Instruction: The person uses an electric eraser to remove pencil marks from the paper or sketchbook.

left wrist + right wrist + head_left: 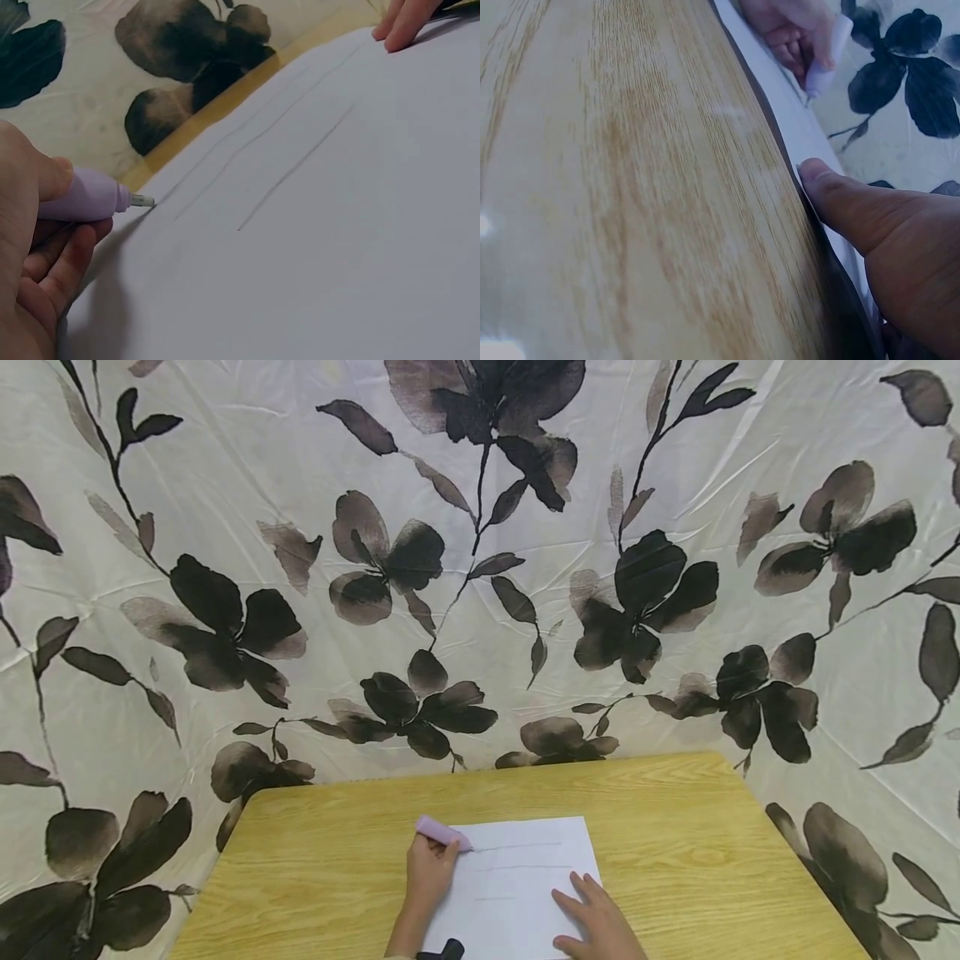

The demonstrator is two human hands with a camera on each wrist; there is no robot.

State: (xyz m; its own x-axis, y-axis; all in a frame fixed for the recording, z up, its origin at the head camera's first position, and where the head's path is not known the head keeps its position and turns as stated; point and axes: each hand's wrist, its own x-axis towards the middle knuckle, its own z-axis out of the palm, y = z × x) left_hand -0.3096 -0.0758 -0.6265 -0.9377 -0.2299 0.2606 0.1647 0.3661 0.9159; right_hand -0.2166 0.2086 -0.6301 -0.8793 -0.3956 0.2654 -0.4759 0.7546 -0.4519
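Observation:
A white sheet of paper (517, 927) with three grey lines lies on the wooden table. My left hand (429, 872) pinches a thick, lilac, pen-shaped tool (438, 830) with a narrow metal tip. In the left wrist view, that tool (86, 193) has its tip at the near end of the outermost line. My right hand (596, 918) rests with spread fingers on the sheet's right side. The right wrist view shows its thumb (840, 195) along the paper's edge, the other fingers mostly hidden there.
The yellow wood-grain table (697, 860) extends to both sides of the sheet. Behind it hangs a white cloth (540, 693) printed with dark flowers. A black wrist-worn piece (450, 950) shows at the left wrist.

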